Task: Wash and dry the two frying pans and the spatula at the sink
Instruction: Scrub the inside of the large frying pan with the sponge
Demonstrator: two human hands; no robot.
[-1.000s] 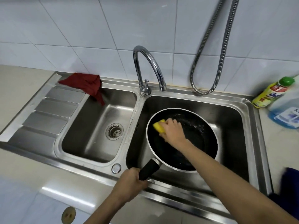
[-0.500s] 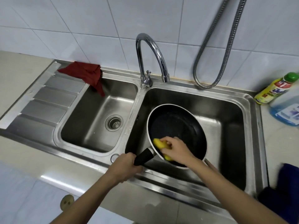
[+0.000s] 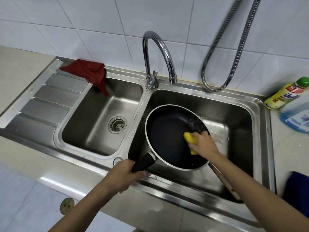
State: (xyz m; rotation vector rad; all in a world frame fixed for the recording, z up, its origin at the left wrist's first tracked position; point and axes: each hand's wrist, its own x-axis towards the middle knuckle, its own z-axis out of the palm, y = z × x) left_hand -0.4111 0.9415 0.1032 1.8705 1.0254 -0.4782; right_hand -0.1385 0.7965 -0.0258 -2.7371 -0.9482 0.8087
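Black frying pan [image 3: 167,136] sits tilted in the right sink basin [image 3: 234,118], handle toward the person

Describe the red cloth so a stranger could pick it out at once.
Start at the steel double sink and go to the ribbed draining board on its left. At that board's back corner lies the red cloth, one tip drooping into the left basin. Nothing else in view is dark red.

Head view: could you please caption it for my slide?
Left hand grips the frying pan handle while right hand scrubs with a yellow sponge.
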